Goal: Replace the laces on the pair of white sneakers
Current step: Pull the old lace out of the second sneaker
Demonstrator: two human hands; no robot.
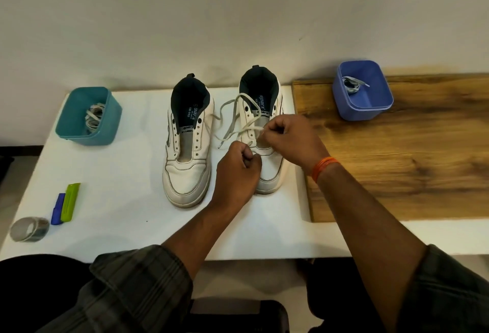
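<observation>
Two white sneakers stand side by side on the white table, toes toward me. The left sneaker [186,147] has bare eyelets and no lace. On the right sneaker [264,121] a white lace [232,118] runs through the lower eyelets, its loose ends trailing off to the left. My left hand [238,171] is curled over the toe end of the right sneaker and pinches the lace low down. Over the shoe's middle eyelets, my right hand [288,139] pinches another part of the lace. The lower eyelets are hidden by both hands.
A teal tub [79,131] with laces in it stands at the back left. On the wooden board [410,160] to the right is a blue tub [370,110] holding a grey lace. A green and blue cutter [66,204] and a tape roll [29,228] lie at the front left.
</observation>
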